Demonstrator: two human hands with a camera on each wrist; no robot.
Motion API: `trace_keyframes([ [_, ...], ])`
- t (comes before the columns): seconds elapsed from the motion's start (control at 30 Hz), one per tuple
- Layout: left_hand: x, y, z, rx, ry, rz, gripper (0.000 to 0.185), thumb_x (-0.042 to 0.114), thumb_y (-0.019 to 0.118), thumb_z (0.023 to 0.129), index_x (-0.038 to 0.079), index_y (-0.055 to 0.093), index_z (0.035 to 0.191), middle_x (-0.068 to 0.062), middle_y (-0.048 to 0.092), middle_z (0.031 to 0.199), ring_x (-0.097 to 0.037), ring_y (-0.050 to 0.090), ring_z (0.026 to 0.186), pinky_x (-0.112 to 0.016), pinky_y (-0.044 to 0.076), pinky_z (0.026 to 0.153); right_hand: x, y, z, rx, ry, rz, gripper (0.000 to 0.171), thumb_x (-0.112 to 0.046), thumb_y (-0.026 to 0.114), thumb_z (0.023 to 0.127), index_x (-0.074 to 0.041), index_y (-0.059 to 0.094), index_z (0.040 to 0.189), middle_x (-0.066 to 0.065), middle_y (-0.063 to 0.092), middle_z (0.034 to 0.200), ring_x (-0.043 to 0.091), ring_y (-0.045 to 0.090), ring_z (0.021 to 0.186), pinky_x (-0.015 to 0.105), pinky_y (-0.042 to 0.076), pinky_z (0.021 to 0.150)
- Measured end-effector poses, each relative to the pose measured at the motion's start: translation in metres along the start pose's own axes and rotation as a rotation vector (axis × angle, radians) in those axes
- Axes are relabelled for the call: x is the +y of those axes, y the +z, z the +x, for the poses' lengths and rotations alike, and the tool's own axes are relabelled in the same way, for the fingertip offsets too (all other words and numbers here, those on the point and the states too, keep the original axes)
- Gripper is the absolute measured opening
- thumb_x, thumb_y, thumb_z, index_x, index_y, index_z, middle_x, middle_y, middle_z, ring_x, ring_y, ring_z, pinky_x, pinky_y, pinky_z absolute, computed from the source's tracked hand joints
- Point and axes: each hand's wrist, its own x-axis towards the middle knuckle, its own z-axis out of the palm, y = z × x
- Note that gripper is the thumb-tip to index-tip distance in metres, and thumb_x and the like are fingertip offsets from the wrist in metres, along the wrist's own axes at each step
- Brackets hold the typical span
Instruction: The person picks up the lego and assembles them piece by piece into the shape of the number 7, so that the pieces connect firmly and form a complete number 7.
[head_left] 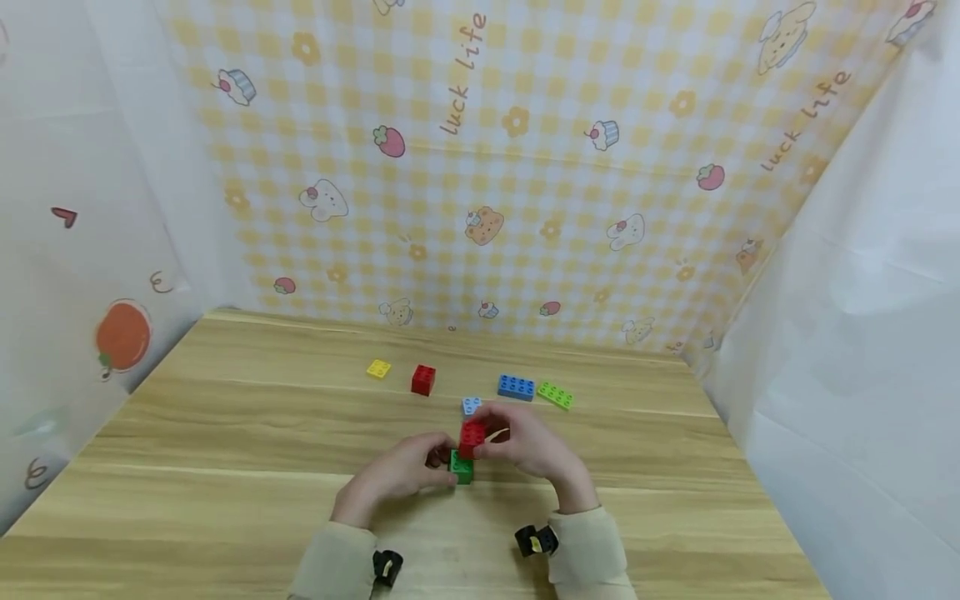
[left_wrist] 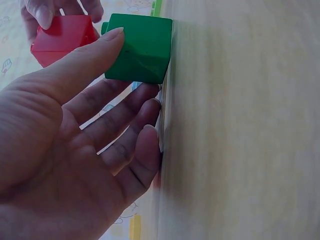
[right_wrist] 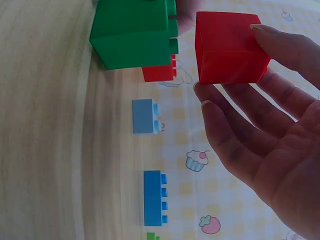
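My left hand (head_left: 401, 468) pinches a green toy brick (head_left: 461, 467) that stands on the wooden table, thumb on its near side and fingers behind. Just above that brick, my right hand (head_left: 528, 442) holds a red brick (head_left: 472, 438) between thumb and fingertips. In the right wrist view a gap shows between the held red brick (right_wrist: 231, 47) and the studs of the green brick (right_wrist: 132, 32). The left wrist view has the thumb flat against the green brick (left_wrist: 139, 47). A light blue brick (head_left: 471, 406) sits right behind the hands, partly covered by the right one.
Farther back on the table (head_left: 262, 400) lie a flat yellow brick (head_left: 378, 368), a second red brick (head_left: 423, 380), a long blue brick (head_left: 516, 387) and a flat lime green brick (head_left: 556, 395). A checked cloth (head_left: 517, 183) hangs behind the table, with white cloth at both sides.
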Motion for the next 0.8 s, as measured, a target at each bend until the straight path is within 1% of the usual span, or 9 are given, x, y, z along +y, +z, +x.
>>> trace_keyframes([
  [0.1,0.0002,0.0001,0.0008,0.006,0.015,0.006,0.03,0.019,0.075,0.088,0.01,0.063,0.114,0.001,0.061,0.096,-0.017,0.054,0.088,-0.036,0.047,0.078,0.0002,0.0022,0.0015,-0.008,0.003,0.015,0.028,-0.01,0.074,0.087,-0.014,0.066,0.114,-0.003,0.066,0.104,0.017,0.061,0.099,0.047,0.049,0.09],
  [0.23,0.0012,-0.0006,0.0015,0.007,0.024,0.014,0.028,0.019,0.074,0.088,0.011,0.062,0.111,0.001,0.06,0.095,-0.017,0.053,0.087,-0.035,0.046,0.077,-0.0009,0.0035,0.0021,-0.011,0.023,0.011,0.03,-0.01,0.075,0.087,-0.013,0.065,0.115,-0.003,0.065,0.104,0.017,0.06,0.099,0.045,0.049,0.09],
  [0.37,0.0013,-0.0011,0.0022,-0.002,0.012,0.017,0.027,0.02,0.074,0.088,0.013,0.062,0.112,0.003,0.06,0.097,-0.017,0.053,0.088,-0.036,0.046,0.077,-0.0022,0.0041,0.0022,-0.026,0.047,-0.006,0.031,-0.01,0.076,0.086,-0.013,0.065,0.115,-0.004,0.065,0.103,0.016,0.06,0.098,0.042,0.05,0.089],
  [0.57,0.0001,-0.0005,0.0025,-0.002,0.002,0.008,0.027,0.02,0.074,0.089,0.013,0.062,0.112,0.003,0.061,0.1,-0.017,0.054,0.09,-0.037,0.046,0.081,-0.002,0.0061,0.0033,-0.045,0.051,-0.039,0.032,-0.009,0.075,0.086,-0.013,0.064,0.115,-0.006,0.064,0.104,0.014,0.06,0.097,0.037,0.051,0.087],
  [0.7,-0.0011,0.0006,0.0021,-0.005,-0.003,0.016,0.027,0.02,0.074,0.089,0.013,0.062,0.112,0.003,0.061,0.101,-0.016,0.054,0.091,-0.038,0.046,0.082,-0.0003,0.0077,0.0034,-0.053,0.057,-0.026,0.031,-0.007,0.076,0.085,-0.013,0.064,0.113,-0.005,0.064,0.104,0.014,0.059,0.097,0.036,0.051,0.087],
  [0.8,-0.0016,0.001,0.0015,-0.001,-0.004,0.013,0.027,0.02,0.074,0.089,0.013,0.062,0.113,0.004,0.061,0.102,-0.016,0.054,0.092,-0.038,0.046,0.083,0.0011,0.0088,0.0043,-0.052,0.055,-0.02,0.029,-0.01,0.076,0.085,-0.014,0.064,0.112,-0.005,0.064,0.103,0.015,0.059,0.096,0.036,0.05,0.086],
])
